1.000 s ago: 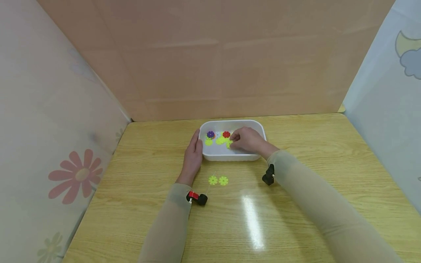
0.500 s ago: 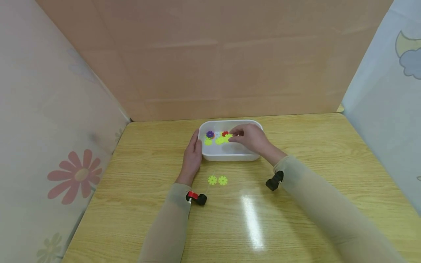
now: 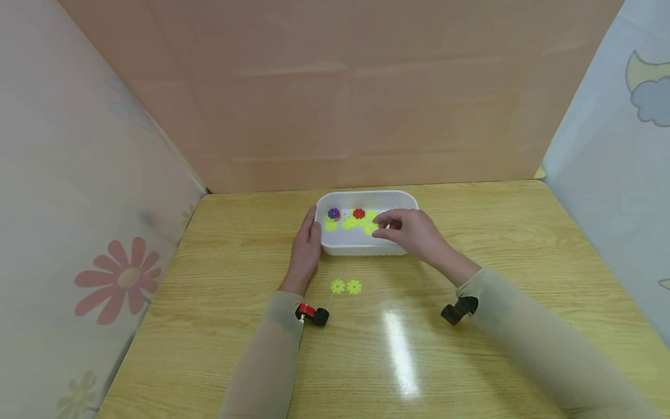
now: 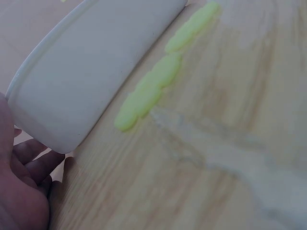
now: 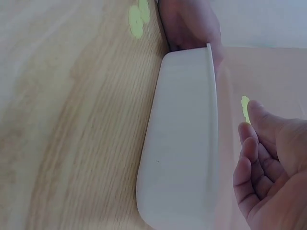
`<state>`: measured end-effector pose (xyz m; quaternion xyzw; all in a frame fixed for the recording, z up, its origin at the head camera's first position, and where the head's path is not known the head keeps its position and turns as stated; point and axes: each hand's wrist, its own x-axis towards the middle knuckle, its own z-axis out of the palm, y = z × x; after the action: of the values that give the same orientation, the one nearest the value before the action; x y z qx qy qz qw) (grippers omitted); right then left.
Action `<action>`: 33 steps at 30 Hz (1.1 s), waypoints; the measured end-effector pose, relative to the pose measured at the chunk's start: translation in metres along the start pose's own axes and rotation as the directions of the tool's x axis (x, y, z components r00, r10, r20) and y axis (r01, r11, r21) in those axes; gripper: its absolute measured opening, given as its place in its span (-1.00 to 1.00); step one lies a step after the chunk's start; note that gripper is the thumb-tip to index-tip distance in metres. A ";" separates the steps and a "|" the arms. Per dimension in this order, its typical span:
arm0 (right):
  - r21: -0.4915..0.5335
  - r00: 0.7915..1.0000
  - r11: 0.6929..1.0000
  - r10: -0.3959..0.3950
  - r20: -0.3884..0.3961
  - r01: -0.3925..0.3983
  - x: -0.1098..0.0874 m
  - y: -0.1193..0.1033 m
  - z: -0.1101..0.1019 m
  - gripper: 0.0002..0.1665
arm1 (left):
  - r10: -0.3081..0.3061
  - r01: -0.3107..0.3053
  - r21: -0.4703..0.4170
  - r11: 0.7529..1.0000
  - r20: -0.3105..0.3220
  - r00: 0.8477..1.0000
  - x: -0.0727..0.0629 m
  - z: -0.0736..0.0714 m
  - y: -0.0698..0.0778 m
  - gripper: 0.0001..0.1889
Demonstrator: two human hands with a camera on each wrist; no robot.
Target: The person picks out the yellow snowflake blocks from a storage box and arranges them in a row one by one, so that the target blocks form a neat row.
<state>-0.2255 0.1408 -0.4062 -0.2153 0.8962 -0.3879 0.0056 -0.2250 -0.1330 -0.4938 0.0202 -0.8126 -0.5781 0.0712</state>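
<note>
A white plastic tray holds several yellow snowflake discs, a red snowflake disc and a purple snowflake disc. Against the tray's left end my left hand grips the wall, its fingers curling by the corner in the left wrist view. My right hand is over the tray's right front part. Between its thumb and fingertips it pinches a yellow snowflake disc, raised above the rim in the right wrist view. In front of the tray, two yellow discs lie side by side on the table.
The wooden table runs back to a tan panel. Pale printed panels stand at left and right. A thin, pale strand lies near the two yellow discs. Wrist cameras are strapped on both sleeves.
My right hand has drawn back toward the right and front, lifting a yellow disc from the pile. My left hand stays at the tray's left end.
</note>
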 end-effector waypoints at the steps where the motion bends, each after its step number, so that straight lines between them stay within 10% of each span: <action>1: 0.000 1.000 1.000 -0.013 -0.001 0.013 -0.004 -0.001 -0.001 -0.68 | -0.001 0.001 0.001 1.000 -0.001 1.000 0.000 0.000 0.000 -0.38; 33: 0.004 0.991 0.997 -0.078 0.112 0.078 -0.069 0.013 0.026 -0.78 | -0.007 0.007 -0.011 1.000 0.012 1.000 -0.001 -0.001 0.006 -0.40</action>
<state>-0.1632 0.1576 -0.4446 -0.2714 0.8855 -0.3749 0.0407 -0.2232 -0.1317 -0.4880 0.0193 -0.8098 -0.5828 0.0645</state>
